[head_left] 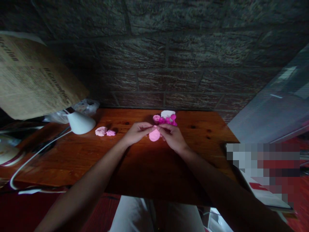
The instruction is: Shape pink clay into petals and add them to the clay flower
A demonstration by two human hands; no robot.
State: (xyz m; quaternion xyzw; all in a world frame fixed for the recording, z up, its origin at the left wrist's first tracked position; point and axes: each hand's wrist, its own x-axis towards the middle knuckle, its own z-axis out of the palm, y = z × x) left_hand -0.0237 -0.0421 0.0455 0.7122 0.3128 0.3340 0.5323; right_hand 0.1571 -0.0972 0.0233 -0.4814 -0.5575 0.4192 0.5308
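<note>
Between my two hands is a flat, rounded piece of pink modelling clay (154,135), held up a little over the wooden table (149,167). My left hand (138,132) pinches its upper left edge with thumb and fingertips. On the other side, my right hand (172,137) grips the upper right edge, thumb and fingers closed. Just behind the hands lie darker magenta clay pieces (168,120), a round light pink clay lump (156,118) and a white block (168,113). A pale pink clay lump (101,131) and a small brighter pink one (111,132) sit to the left.
At the left stands a lamp with a white base (80,123) and a newsprint-patterned shade (36,77); its white cord (36,158) runs along the table. A clear plastic bag (87,106) lies behind it. A dark brick wall (154,64) borders the back, a grey panel (267,100) the right.
</note>
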